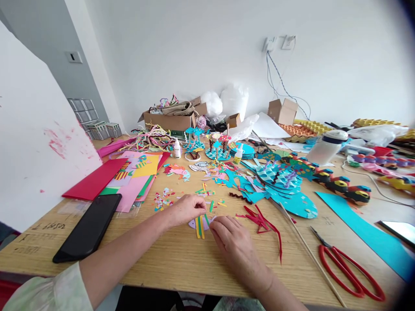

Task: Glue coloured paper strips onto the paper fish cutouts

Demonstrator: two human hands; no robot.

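Head view centres on a flat lilac paper fish (pixel 192 223) crossed by narrow yellow and green paper strips (pixel 200 228), lying on the pale wooden worktop (pixel 152 263) at the lower middle of the frame. The left hand (pixel 190 209) is just above it, thumb and forefinger pinched together; whether they grasp a strip, I cannot tell. The right hand (pixel 231 239) curves its fingers at the fish's right end, perhaps to steady so light a piece; their grip is hidden. Small multicoloured paper scraps (pixel 163 200) lie just beyond the left hand, probably for easy picking. Red-handled scissors (pixel 346 270) rest at lower right and a black smartphone (pixel 89 226) at lower left, apparently set aside, leaving the middle for handwork.
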